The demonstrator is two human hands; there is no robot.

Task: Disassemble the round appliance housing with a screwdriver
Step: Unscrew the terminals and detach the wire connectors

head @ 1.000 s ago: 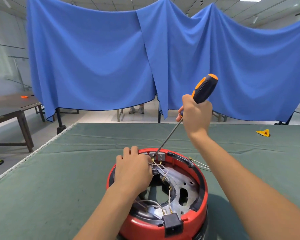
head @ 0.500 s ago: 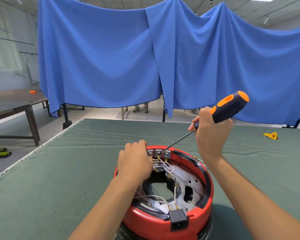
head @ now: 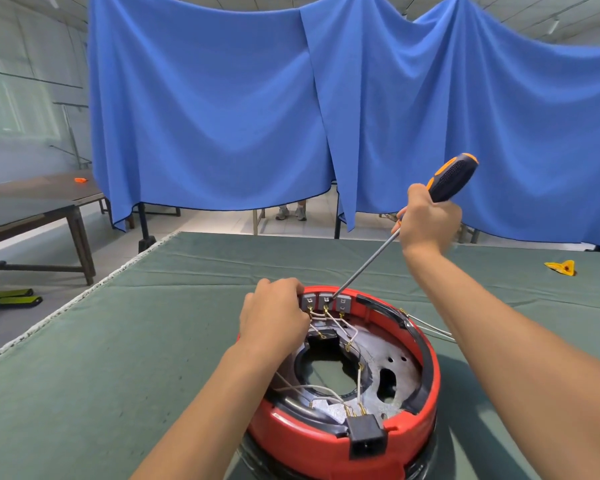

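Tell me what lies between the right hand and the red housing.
In the head view, only the screwdriver's bare metal shaft spans from the right hand to the red housing.

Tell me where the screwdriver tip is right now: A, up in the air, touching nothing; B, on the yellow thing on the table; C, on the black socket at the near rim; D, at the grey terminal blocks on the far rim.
D: the screwdriver, gripped by the right hand, slants down so its tip meets the middle one of the grey terminal blocks on the housing's far rim.
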